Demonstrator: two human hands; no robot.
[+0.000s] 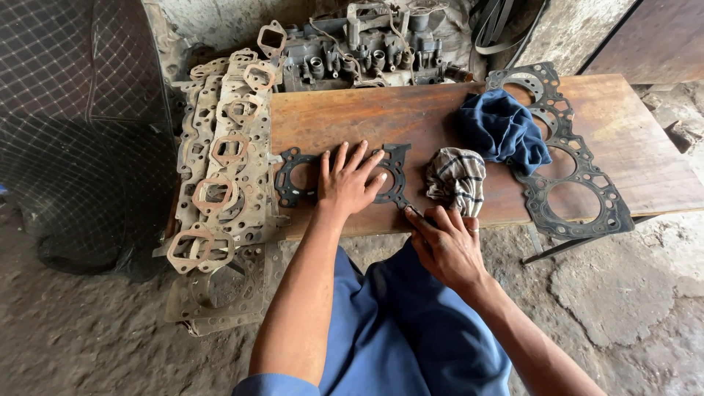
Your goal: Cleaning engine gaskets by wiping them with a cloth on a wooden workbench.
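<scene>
Two bare hands worked over a wooden bench point(440, 110). The left hand point(349, 183) lay flat, fingers spread and its grip apart, pressing on a small dark gasket point(293, 176) that rested on the bench's near-left part. The right hand point(447, 246) sat at the bench's near edge, fingers drawn together on a thin dark tool point(411, 210) whose tip met the gasket's right end; most of the tool was hidden in the hand, so its kind could not be told.

Two cloths lay on the bench: one striped rag point(456, 180) just beside the right hand, and one blue cloth point(502, 132) farther back, draped over part of a long black gasket point(579, 183) with four round bores, the second mostly covered.

One long gasket with several reddish ring pieces point(220, 154) lay left of the bench; how many rings was hard to count, since they overlapped. Another flat gasket sheet point(220, 293) beneath it lay on the floor, partly hidden. One grimy engine part point(367, 51) stood behind the bench, its top cut off by the frame. The palm of the left hand covered the small gasket's middle.
</scene>
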